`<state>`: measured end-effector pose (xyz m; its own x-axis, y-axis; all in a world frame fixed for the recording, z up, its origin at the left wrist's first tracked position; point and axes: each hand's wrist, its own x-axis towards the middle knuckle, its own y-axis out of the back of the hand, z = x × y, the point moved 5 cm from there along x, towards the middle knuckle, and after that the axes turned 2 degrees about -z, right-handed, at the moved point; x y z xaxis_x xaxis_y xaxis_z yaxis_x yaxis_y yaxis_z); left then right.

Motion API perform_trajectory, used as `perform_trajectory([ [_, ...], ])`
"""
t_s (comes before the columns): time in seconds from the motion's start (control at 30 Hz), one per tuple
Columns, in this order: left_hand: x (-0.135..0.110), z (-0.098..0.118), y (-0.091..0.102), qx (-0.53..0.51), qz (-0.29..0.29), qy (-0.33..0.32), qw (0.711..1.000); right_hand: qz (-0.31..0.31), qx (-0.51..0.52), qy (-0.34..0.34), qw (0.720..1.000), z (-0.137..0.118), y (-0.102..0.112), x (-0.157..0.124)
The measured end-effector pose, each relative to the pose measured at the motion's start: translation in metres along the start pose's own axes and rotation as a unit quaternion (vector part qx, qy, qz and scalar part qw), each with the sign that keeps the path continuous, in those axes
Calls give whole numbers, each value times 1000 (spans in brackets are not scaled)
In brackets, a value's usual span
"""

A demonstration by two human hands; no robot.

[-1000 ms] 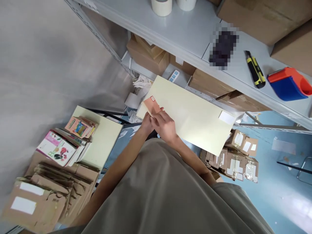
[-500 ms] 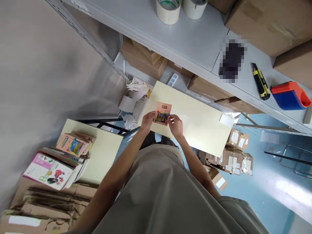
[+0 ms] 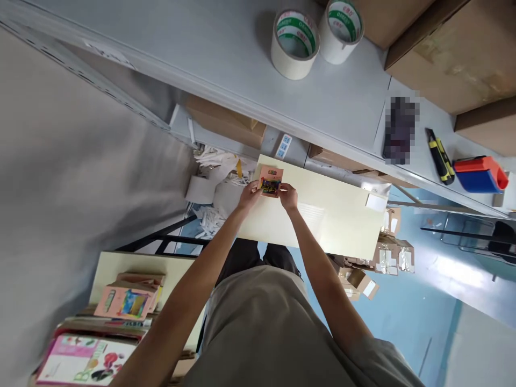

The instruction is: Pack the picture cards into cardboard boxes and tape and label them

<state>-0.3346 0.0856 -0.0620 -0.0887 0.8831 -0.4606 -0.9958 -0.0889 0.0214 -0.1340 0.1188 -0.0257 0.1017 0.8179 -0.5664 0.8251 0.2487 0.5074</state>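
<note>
A small pink book with a dark, colourful picture on its cover is held flat over the pale yellow table. My left hand pinches its left edge. At the opposite edge, the fingers of my right hand are closed on the lower right side. A sheet of paper with faint lines lies on the table to the right of my right hand.
Tape rolls, a yellow-black utility knife and a red-blue object sit on the grey shelf. Stacked books occupy the lower-left table. Crumpled white paper lies left of my table; cardboard boxes stand on the floor at right.
My arms have stretched forward, bringing the book closer to the table's far edge. The view has shifted, showing more of the shelf top. Both hands keep hold of the book.
</note>
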Motion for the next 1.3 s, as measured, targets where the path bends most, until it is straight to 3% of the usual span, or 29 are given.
perform_trajectory([
  [0.13, 24, 2, -4, -36, -18, 20, 999, 20, 21, -18, 999, 4, -5, 21],
  [0.27, 12, -8, 7, -36, -33, 27, 998, 37, 32, -15, 999, 23, -1, 15],
  [0.37, -18, -24, 20, 24, -46, 22, 998, 66, 8, -28, 997, 50, 15, -10],
  [0.53, -72, -55, 36, 185, -3, 48, 981, 139, -37, -108, 984, 111, 63, -69],
  [0.67, -96, -64, 27, 291, 6, 14, 957, 184, -67, -172, 966, 155, 100, -111],
  [0.77, -103, -59, 13, 362, 6, -34, 932, 201, -79, -202, 955, 180, 114, -125],
  [0.9, -102, -52, -1, 440, 16, -22, 898, 205, -80, -216, 951, 198, 119, -117],
  [1.07, -95, -41, -7, 482, 29, 23, 875, 201, -66, -199, 957, 206, 123, -103],
  [1.3, -99, -23, -16, 476, 60, 15, 877, 140, -16, -94, 986, 205, 146, -91],
])
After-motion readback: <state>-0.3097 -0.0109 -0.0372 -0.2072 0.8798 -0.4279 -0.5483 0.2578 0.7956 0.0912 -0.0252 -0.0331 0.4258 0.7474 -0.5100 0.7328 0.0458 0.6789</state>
